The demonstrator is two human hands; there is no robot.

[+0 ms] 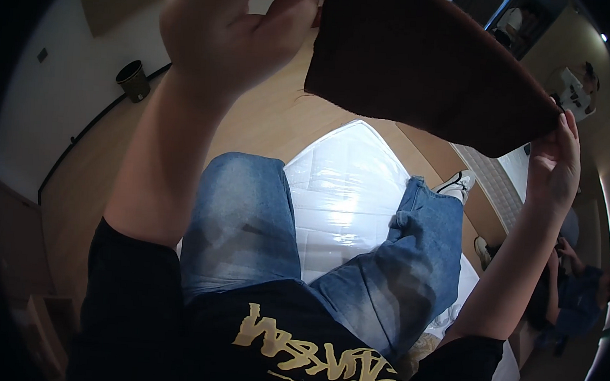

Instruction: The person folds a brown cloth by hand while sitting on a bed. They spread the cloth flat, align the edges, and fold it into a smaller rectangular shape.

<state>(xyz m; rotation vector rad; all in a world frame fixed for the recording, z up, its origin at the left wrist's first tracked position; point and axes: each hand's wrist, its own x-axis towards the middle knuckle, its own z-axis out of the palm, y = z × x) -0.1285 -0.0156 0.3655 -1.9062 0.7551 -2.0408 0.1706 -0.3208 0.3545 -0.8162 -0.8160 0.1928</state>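
Observation:
A dark brown piece of cloth (417, 66) with frayed edges is held up in the air in front of me, its upper part cut off by the top of the picture. My right hand (556, 153) pinches its right corner between thumb and fingers. At its upper left edge is my left hand (252, 30), raised and closed on the cloth; some of its fingers are outside the picture. Below the cloth, a white mattress (330, 202) in clear plastic shows between my legs in blue jeans (246, 213).
Beyond the mattress lies a light wooden floor (267, 115). A dark waste bin (133, 81) stands against the left wall. On the right are a seated person (581, 301) in dark blue and another person (575, 94) in white farther off. A white shoe (456, 185) shows past my knee.

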